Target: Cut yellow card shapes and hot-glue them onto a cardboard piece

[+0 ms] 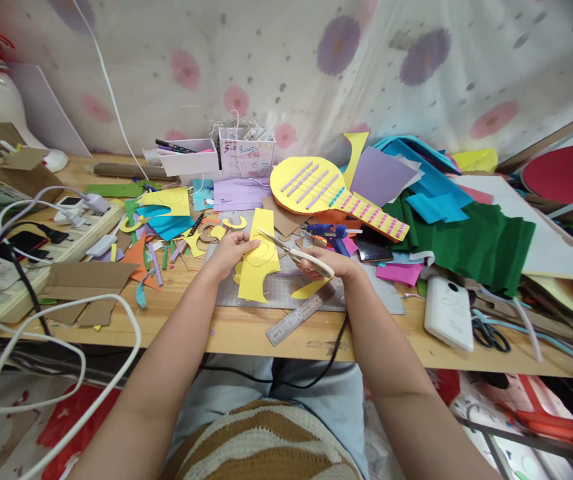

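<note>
One long yellow sheet [260, 265], pinched in the left hand [230, 253] over the table's [239, 341] middle, runs near to far. The right hand [319, 263] clasps one pair of scissors [292, 253], blades pointing far left. One ruler [299, 317] slants near left to far right.

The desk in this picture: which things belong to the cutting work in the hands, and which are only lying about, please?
In the work:
- yellow sheet with drawn lines, in the left hand
- white-handled scissors, in the right hand
- grey mat underneath

Apparently just lying about:
- blue glue gun
- metal ruler
- black-handled scissors
</note>
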Tool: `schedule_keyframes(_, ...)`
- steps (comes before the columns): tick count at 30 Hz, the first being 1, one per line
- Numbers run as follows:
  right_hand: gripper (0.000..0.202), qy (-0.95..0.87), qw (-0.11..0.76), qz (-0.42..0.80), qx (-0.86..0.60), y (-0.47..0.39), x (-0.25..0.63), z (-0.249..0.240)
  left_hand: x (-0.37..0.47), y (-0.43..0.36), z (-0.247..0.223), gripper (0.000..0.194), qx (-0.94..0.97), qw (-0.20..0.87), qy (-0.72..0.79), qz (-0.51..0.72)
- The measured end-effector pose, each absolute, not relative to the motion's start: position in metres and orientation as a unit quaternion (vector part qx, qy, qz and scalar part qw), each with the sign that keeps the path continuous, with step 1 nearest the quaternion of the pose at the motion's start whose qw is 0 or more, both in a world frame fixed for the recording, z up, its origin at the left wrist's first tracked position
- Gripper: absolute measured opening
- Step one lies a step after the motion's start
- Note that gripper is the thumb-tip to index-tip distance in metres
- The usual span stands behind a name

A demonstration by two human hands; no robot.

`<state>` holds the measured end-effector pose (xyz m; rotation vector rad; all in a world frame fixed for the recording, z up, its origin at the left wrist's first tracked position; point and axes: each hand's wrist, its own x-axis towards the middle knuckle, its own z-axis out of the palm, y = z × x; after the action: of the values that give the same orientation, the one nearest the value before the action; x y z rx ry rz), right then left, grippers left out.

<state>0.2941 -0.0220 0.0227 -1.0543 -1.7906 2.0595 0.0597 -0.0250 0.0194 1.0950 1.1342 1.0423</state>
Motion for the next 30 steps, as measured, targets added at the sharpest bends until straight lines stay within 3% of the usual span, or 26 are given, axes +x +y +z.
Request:
schedule_keyframes(20,0.048,-0.605,0.086,0.709,-0.352,-0.0163,0.3041,0.0134,0.0568,-0.0245,0.0185,0.03,0.473,0.597,0.49,0.424)
schedule_keyframes(30,0.048,-0.7,0.084,0.63,-0.327,-0.0168,0.2974,0.0141,0.0542,-0.0229,0.0172,0.032,0.471,0.597,0.481,0.436)
